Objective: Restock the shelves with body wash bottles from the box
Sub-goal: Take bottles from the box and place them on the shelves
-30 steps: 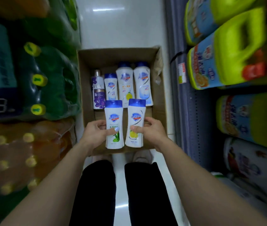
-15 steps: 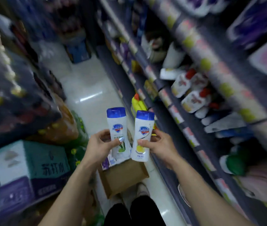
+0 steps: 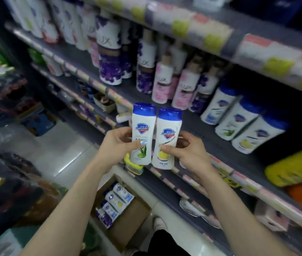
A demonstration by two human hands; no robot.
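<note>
My left hand (image 3: 118,145) grips the aloe bottle (image 3: 142,134) and my right hand (image 3: 189,154) the lemon bottle (image 3: 166,139), upright, side by side, thumbs across their fronts.

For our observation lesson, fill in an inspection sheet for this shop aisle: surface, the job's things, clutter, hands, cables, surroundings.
Surface: grey shelf, bare patch behind the held bottles.
Job's things: aloe bottle and lemon bottle, upright, side by side; cardboard box on the floor, four bottles left inside.
Clutter: nothing seen.
Hands: left hand grips the aloe bottle; right hand grips the lemon bottle.
Cables: nothing seen.
Surroundings: matching blue-capped bottles on the shelf at right; purple and pink bottles behind.
</note>
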